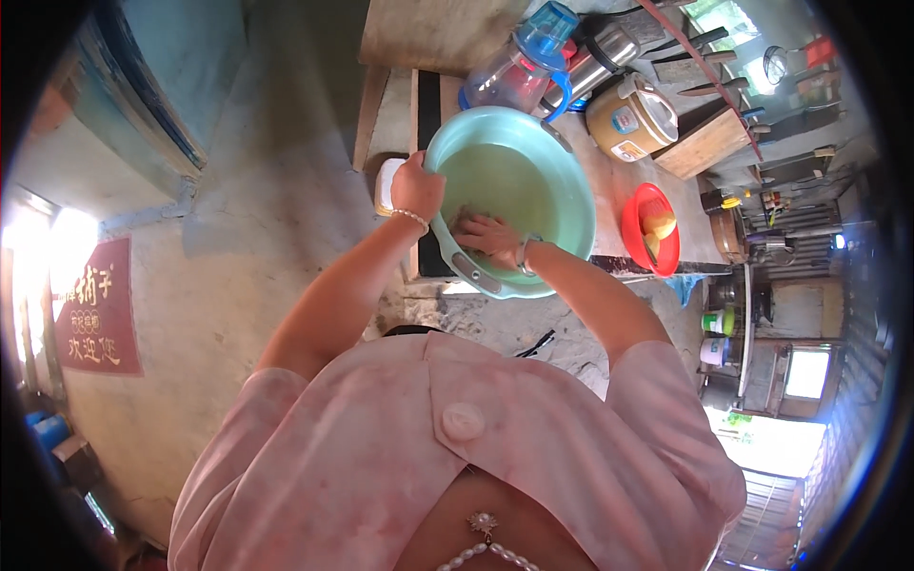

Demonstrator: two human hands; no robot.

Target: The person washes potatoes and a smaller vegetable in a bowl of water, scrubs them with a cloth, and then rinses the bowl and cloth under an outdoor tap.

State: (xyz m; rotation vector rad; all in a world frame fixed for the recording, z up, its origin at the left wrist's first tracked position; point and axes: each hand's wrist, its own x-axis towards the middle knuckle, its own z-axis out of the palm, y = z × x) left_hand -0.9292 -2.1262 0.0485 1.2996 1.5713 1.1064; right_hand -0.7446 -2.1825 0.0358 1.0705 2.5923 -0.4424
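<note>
Lg. pale-green basin (583,214) sat at the L end of the bench (602,176), its near rim poking out past the bench's near edge. It held cloudy, greenish water (514,176), approx. part full. L hand (419,187) was closed round the basin's L rim, fingers wrapped over the edge, w/ a bead bracelet (411,218) on that wrist. R hand (490,238) was down inside, nr the basin's near-L wall, palm down, fingers stretched out & spread; a dark brownish patch showed by its fingertips, but couldn't tell what it was. A thin band (524,255) circled the R wrist.

Red bowl (630,226) stood R of the basin, nr the bench's near edge, w/ a pale yellow item (659,224) in it; kind unclear. Toward the bench's far edge, behind the basin: clear plastic jug (500,84) w/ blue lid & handle, then a steel flask (609,52), tilted in view, then a tan lidded pot (619,124) w/ carry handle. Wooden board (705,143) was just R of the pot, nr the far edge; knives (714,88) beyond it. Pale block-like item (387,186) was just off the bench's L edge, nr the L hand.
</note>
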